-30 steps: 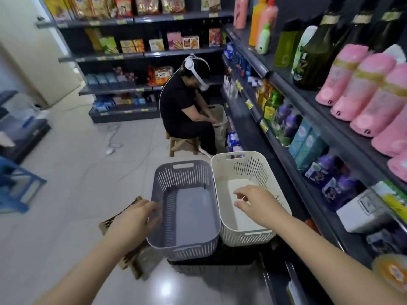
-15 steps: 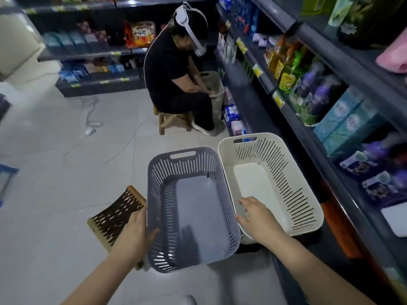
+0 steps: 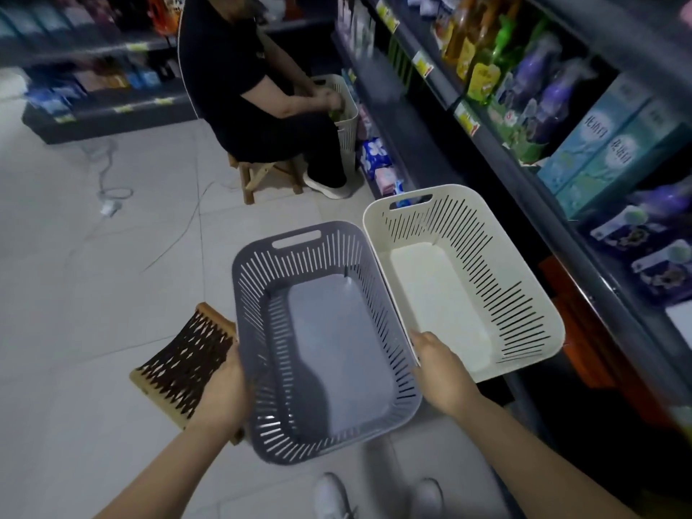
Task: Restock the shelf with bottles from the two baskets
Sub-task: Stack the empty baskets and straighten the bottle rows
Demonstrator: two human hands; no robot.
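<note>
Grey basket point(image 3: 262, 331) sits near, in the middle, held btw both hands. L hand point(image 3: 224, 391) is on its left wall w/ the grip curled round the edge; the fingertips are hidden behind the plastic. R hand point(image 3: 438, 372) is on its right rim w/ the grip curled over the edge, right where it touches the white basket point(image 3: 486, 275). The white basket is just to the right, side by side w/ the grey one, & close to the shelf point(image 3: 498, 151). The flat bottom of each basket shows. Can't tell if the grey one is on the floor or lifted. The shelf runs along the right side, near to far. On it stand purple bottles point(image 3: 554, 95), w/ yellow & green bottles point(image 3: 483, 43) farther back & blue boxes point(image 3: 606, 144) nearer. A woven stool point(image 3: 187, 365) is on the floor, just left of the L hand. Far off, a person in black point(image 3: 232, 69) sits on a wooden stool point(image 3: 262, 174), both hands in a small white bin point(image 3: 346, 118) next to the shelf. A white cable point(image 3: 105, 170) lies on the tiles, far left. Two white shoes point(image 3: 333, 496) show at the near edge.
</note>
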